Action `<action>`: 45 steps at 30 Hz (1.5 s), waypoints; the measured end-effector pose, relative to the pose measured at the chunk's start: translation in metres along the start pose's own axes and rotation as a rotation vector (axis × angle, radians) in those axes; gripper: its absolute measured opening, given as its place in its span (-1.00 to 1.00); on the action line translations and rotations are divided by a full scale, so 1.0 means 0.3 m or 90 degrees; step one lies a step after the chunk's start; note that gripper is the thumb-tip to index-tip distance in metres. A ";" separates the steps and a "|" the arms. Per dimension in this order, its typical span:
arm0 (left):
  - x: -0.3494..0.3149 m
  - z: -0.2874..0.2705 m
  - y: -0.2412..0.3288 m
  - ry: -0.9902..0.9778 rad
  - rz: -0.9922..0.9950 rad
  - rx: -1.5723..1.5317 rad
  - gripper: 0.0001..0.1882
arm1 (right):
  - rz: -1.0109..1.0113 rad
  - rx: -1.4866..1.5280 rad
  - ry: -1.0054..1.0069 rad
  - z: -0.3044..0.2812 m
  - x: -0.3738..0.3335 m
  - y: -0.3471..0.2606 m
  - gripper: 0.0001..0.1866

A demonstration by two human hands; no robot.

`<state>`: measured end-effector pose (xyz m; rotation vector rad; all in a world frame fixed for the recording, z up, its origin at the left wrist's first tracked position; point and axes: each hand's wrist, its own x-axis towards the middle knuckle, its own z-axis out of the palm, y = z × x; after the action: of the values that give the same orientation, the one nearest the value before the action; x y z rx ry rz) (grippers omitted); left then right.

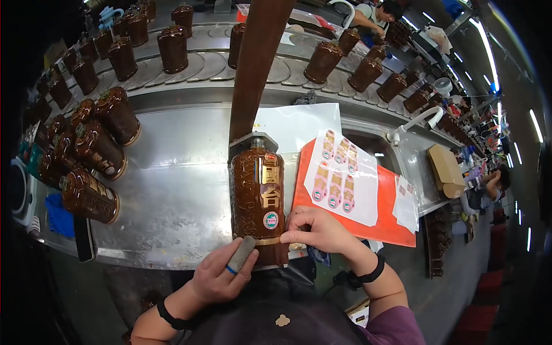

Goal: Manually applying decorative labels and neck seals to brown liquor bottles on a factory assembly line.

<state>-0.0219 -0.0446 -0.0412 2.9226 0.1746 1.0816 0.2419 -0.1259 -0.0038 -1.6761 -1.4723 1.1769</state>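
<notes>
A brown glazed bottle lies in front of me, its neck in the notch of a grey metal holder. Gold characters and a small round pink-and-green sticker mark its face, and a gold band rings its base. At the base's lower left, my left hand is curled; a grey cylinder with a blue band, seemingly a finger cover, points toward the bottle. Thumb and fingers of my right hand are pinched together at the base's right corner; whatever they hold is hidden.
Several brown bottles crowd the bench's left side beside a dark phone. Sticker sheets lie on an orange-red folder at right. Behind, more bottles ride a slatted conveyor. A brown post rises ahead; a white tap stands right.
</notes>
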 end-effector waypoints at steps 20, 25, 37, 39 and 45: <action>0.037 0.012 -0.009 0.034 -0.002 -0.062 -0.67 | -0.016 0.004 0.009 -0.003 -0.001 0.011 -0.68; 0.097 0.024 -0.029 0.023 0.083 -0.059 -0.69 | -0.027 -0.002 -0.010 -0.010 0.005 0.014 -0.68; 0.081 -0.042 -0.063 -0.006 0.085 -0.064 -0.73 | -0.020 0.009 -0.018 -0.008 0.012 0.029 -0.65; 0.090 -0.035 -0.064 0.006 0.106 -0.069 -0.71 | -0.005 0.026 -0.021 -0.009 0.013 0.030 -0.64; 0.132 0.008 -0.049 -0.003 0.144 -0.086 -0.68 | -0.016 0.050 -0.025 -0.011 0.013 0.043 -0.65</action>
<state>0.0081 -0.0254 -0.0183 2.8745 -0.2248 1.0641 0.2503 -0.1244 -0.0146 -1.5856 -1.4472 1.2443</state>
